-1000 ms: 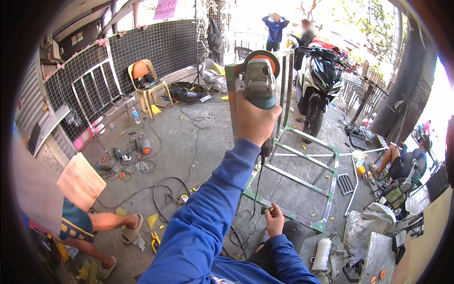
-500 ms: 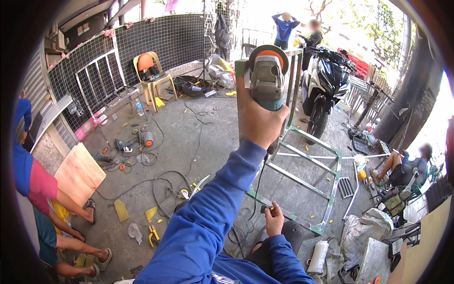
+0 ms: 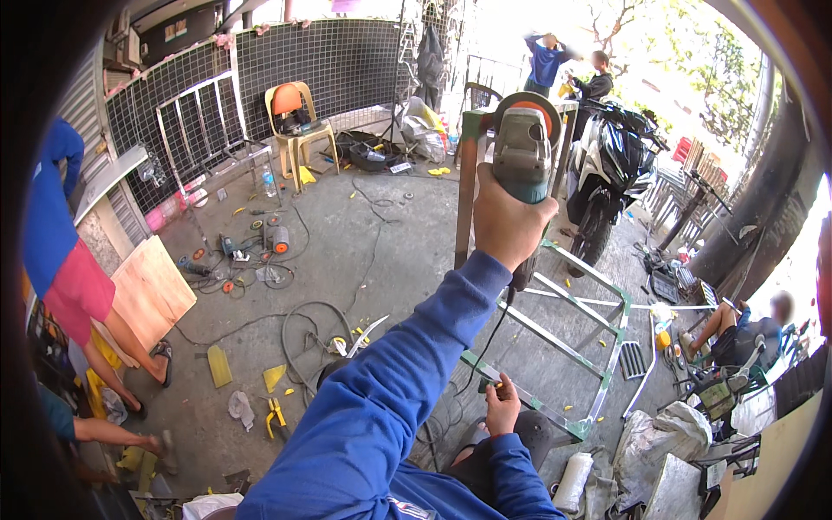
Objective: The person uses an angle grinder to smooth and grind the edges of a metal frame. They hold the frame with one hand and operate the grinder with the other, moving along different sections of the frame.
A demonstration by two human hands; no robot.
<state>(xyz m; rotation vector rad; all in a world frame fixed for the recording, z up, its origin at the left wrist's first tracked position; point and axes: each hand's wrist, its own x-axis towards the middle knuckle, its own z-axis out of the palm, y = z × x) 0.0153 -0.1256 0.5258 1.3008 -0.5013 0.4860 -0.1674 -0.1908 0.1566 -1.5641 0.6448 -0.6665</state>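
My left hand (image 3: 513, 218), arm stretched far forward, is wrapped round the body of an angle grinder (image 3: 523, 143). Its disc (image 3: 555, 113), orange with a dark rim, is at the far end. The grinder overlaps the upper part of a welded metal frame (image 3: 471, 160); whether it touches I cannot tell. A black cord (image 3: 487, 342) hangs from the tool. Low down near my knee, my right hand (image 3: 503, 409) is closed in a pinch beside the frame's lower rail (image 3: 537, 406). What is between those fingers is too small to make out.
A motorcycle (image 3: 607, 173) stands beyond the frame. Power tools (image 3: 232, 250), looped cables (image 3: 299, 325) and yellow pliers (image 3: 276, 418) lie on the floor. A plywood sheet (image 3: 154, 290) and a person in red shorts (image 3: 80, 290) are at left; a seated person (image 3: 750, 338) is at right.
The view has turned slightly left, so the background sits farther right. The person in red shorts at left now shows more fully upright. Both my hands keep their grips.
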